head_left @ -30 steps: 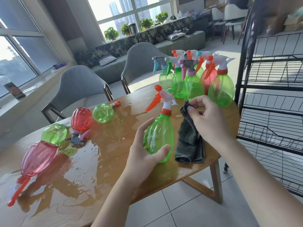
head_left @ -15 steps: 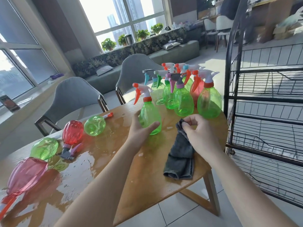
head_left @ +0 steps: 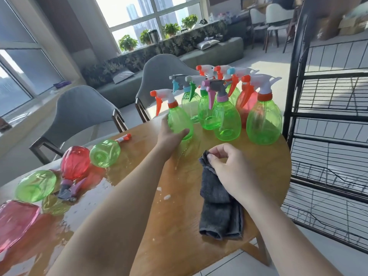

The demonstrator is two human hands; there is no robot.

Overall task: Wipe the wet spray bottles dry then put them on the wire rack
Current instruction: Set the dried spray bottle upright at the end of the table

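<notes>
Gripping the green spray bottle (head_left: 180, 121) round its belly, upright on the table (head_left: 179, 226) beside the standing cluster, the left hand (head_left: 170, 136) curls fingers on light, slick, empty-looking plastic while the right hand (head_left: 229, 168) pinches the grey cloth (head_left: 219, 212).

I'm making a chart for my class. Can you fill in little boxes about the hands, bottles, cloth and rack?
left hand: grips an upright green bottle
right hand: fingers pinch the grey cloth
standing bottles: clustered at the table's far end
lying bottles: on the wet part of the table
wire rack: no bottles visible on it
</notes>
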